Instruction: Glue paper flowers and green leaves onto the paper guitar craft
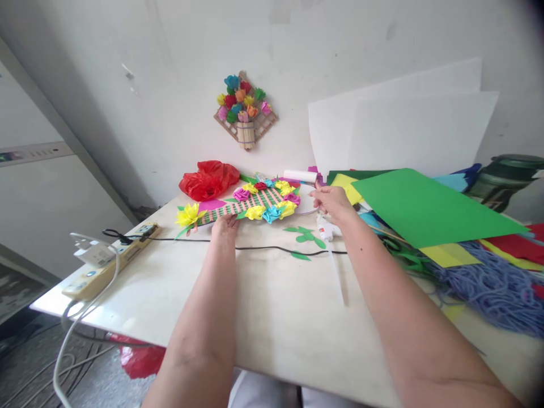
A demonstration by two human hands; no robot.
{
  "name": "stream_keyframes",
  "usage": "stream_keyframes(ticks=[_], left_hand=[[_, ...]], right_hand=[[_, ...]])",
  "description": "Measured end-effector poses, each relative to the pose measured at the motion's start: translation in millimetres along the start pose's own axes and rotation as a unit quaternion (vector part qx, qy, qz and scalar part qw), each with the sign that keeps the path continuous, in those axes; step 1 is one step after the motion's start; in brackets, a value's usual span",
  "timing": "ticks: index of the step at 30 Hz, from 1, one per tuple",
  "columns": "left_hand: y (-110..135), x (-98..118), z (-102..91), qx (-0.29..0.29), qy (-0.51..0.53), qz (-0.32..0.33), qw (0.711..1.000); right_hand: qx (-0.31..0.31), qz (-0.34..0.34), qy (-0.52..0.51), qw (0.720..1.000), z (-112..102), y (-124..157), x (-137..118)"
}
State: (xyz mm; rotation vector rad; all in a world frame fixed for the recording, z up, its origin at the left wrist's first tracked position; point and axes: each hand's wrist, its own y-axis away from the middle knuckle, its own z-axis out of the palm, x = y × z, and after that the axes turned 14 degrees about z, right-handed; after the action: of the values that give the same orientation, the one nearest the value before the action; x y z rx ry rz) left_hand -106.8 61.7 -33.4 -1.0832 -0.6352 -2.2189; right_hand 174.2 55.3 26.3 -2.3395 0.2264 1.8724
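Observation:
A paper flower craft (263, 199) with a green-and-pink woven middle lies toward the back of the table. Yellow, pink and blue paper flowers ring one end, and a yellow flower (190, 215) sits at its left tip. My left hand (226, 225) is closed on its near edge, with the fingertips partly hidden beneath. On the right, my right hand (332, 203) pinches the rounded white end (306, 199) of the craft. A white glue gun (326, 228) with a long glue stick lies just below that hand. Green paper leaves (304, 235) are scattered beside it.
A black cord (272, 247) crosses the table from a power strip (91, 277) at left. Red plastic (210, 180) sits behind the craft. Green sheet (429, 207), blue yarn (495, 286) and green-handled scissors (406, 258) crowd the right. A flower decoration (245, 113) hangs on the wall.

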Motion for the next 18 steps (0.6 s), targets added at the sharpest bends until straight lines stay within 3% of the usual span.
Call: stream_keyframes(ticks=[12,18], left_hand=[[4.4,-3.7,1.7,0.001,0.108,0.054,0.993],[6.1,-5.1,-3.9,-0.063,0.198,0.108,0.972]], right_hand=[[-0.037,0.023,-0.079,0.996,-3.8,6.1,-7.1],[-0.039,0.032,-0.088,0.995,-3.7,5.3,-6.3]])
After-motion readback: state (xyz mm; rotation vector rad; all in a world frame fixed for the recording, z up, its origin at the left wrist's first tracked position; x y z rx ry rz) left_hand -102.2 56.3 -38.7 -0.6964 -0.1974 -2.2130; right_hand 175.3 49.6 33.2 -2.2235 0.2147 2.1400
